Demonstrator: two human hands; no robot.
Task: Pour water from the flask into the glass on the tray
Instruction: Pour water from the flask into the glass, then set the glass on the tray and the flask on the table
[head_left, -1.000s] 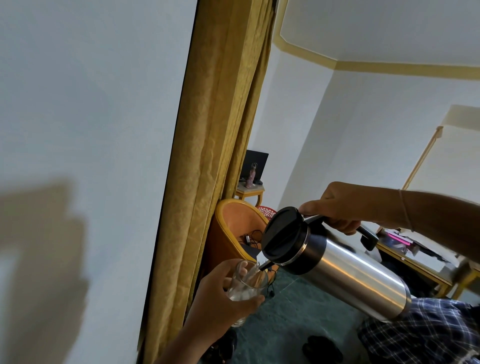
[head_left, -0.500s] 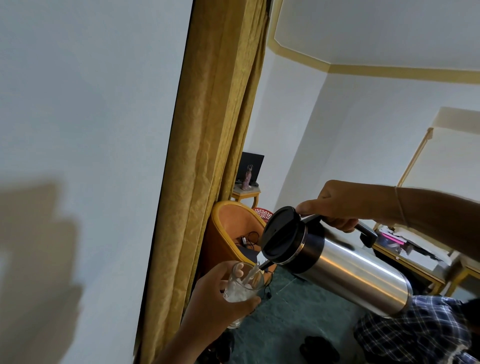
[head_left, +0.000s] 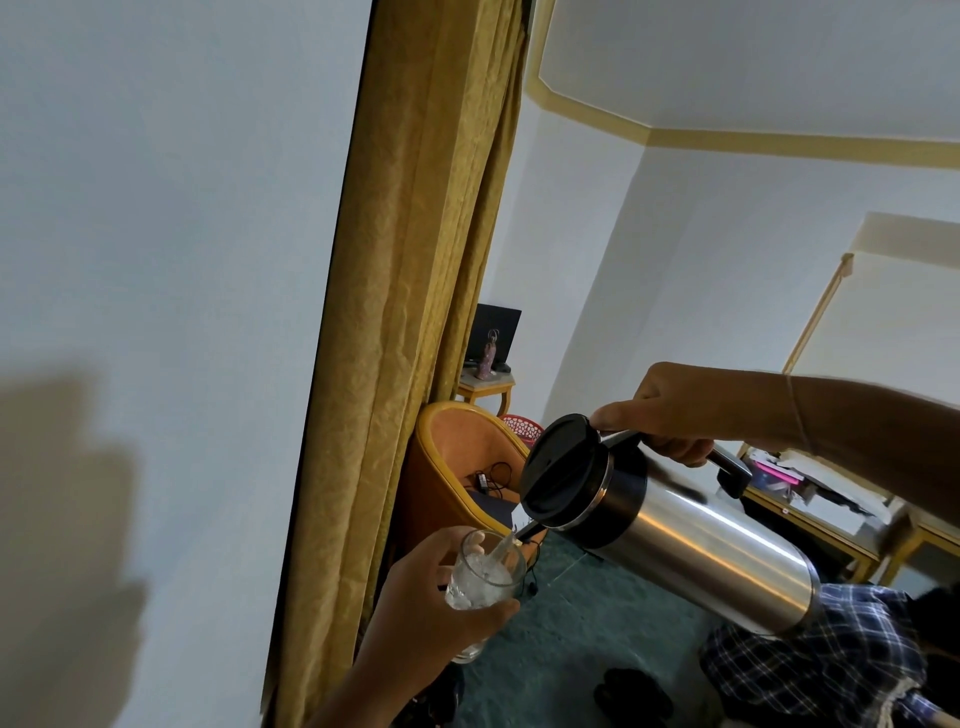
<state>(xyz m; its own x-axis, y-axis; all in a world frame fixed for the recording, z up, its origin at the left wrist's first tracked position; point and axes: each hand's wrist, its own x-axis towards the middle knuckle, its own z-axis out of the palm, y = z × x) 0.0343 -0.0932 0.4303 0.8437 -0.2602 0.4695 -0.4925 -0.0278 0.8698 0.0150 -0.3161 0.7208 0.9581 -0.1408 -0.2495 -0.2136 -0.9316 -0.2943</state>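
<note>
A steel flask (head_left: 696, 558) with a black lid and black handle is tilted steeply, spout down to the left. My right hand (head_left: 675, 410) grips its handle from above. A thin stream of water runs from the spout into a clear glass (head_left: 480, 579), which is partly filled. My left hand (head_left: 441, 613) is wrapped around the glass and holds it in the air just below the spout. No tray is in view.
A mustard curtain (head_left: 410, 312) hangs beside a white wall on the left. Behind the glass stands an orange chair (head_left: 457, 467) with cables on its seat. A low wooden table (head_left: 810, 504) sits at right, green floor below, a checked cloth (head_left: 821, 660) at bottom right.
The pour has continued and the water level in the glass has risen slightly. Both hands and the flask hold nearly the same pose; the view has shifted a little.
</note>
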